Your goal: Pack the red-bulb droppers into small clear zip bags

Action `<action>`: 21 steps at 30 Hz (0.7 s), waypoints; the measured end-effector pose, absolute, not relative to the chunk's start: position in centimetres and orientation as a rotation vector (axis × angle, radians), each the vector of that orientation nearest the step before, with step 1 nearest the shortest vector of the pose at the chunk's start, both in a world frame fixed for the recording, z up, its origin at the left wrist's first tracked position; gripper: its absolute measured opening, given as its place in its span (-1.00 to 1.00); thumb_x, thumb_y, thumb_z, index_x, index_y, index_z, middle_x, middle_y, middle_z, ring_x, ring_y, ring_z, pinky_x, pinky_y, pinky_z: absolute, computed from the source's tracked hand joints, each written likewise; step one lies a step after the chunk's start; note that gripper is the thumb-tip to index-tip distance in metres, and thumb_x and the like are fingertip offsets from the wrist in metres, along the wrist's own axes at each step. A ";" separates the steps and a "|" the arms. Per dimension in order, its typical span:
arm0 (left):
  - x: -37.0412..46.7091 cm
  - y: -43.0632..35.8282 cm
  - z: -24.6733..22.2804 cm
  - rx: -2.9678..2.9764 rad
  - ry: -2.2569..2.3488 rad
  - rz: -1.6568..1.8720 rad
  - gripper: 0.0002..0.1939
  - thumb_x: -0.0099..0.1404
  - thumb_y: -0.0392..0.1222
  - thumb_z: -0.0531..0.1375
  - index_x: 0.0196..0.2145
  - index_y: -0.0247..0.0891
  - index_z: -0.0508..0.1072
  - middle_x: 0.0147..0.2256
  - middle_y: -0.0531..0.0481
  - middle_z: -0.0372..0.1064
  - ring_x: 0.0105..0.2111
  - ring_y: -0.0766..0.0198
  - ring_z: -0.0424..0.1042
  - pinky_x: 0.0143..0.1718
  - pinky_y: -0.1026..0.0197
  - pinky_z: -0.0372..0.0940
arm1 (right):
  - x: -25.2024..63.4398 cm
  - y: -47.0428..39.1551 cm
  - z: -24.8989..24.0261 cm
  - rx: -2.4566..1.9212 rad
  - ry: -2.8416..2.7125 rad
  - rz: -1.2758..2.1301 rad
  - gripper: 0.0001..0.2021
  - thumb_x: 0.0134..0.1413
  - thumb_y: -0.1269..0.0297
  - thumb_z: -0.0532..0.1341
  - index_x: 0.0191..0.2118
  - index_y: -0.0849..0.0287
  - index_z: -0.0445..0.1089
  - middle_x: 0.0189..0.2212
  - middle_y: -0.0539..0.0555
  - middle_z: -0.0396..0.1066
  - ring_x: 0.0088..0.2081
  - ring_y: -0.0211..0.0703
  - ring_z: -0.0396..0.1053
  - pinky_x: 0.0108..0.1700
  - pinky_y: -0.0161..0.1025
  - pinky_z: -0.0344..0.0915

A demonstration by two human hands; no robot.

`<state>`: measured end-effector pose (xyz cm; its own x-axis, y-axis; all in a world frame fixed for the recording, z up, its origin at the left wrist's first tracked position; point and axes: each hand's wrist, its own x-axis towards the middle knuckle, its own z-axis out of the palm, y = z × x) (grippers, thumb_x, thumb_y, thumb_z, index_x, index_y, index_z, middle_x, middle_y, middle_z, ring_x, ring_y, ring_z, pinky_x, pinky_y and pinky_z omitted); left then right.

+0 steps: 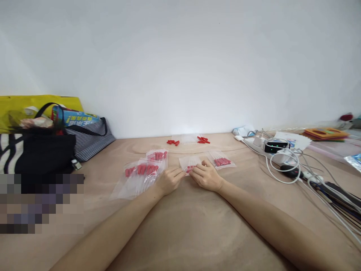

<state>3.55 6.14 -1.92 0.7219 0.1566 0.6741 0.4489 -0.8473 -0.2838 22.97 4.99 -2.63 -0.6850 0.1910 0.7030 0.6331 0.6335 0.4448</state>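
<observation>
Clear bag (185,161) lying between left hand (170,180) and right hand (207,175), both pinching its near edge; red tips (189,168) showing inside. Filled bags (130,188) resting left of grip, another bag (215,155) right, red pieces (173,142) beyond.

Working from far away, I saw a plain whitish wall (180,67), brighter at its lower middle, and a light-brown table (183,233), which reached up to it.
</observation>
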 end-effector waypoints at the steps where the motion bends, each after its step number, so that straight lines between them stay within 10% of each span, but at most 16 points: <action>1: 3.5 6.1 -1.9 -2.492 -0.471 -0.948 -0.79 0.25 -0.39 -0.03 -0.43 -0.34 0.37 -0.51 -0.03 0.36 -0.48 0.30 0.34 -0.43 0.26 0.28 | 23.3 4.9 -2.6 -0.648 -2.233 -0.937 -0.78 0.12 0.47 -0.01 -0.47 0.23 0.31 -0.59 0.00 0.25 -0.48 -0.29 0.11 -0.41 -0.22 -0.09; 21: 2.9 6.0 -2.1 -2.555 -0.608 -0.961 -0.74 0.28 -0.30 -0.05 -0.49 -0.30 0.35 -0.55 0.00 0.33 -0.53 0.34 0.32 -0.49 0.30 0.22 | 26.2 5.6 -3.5 -0.719 -2.274 -0.765 -0.73 0.16 0.45 -0.09 -0.47 0.23 0.28 -0.56 0.06 0.24 -0.50 -0.25 0.13 -0.41 -0.26 0.07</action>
<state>2.85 6.04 -2.08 0.6790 0.2692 0.6830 0.5017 -0.8494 -0.1640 26.22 5.60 -3.52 -0.6550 0.2888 0.6983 0.6520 0.6831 0.3291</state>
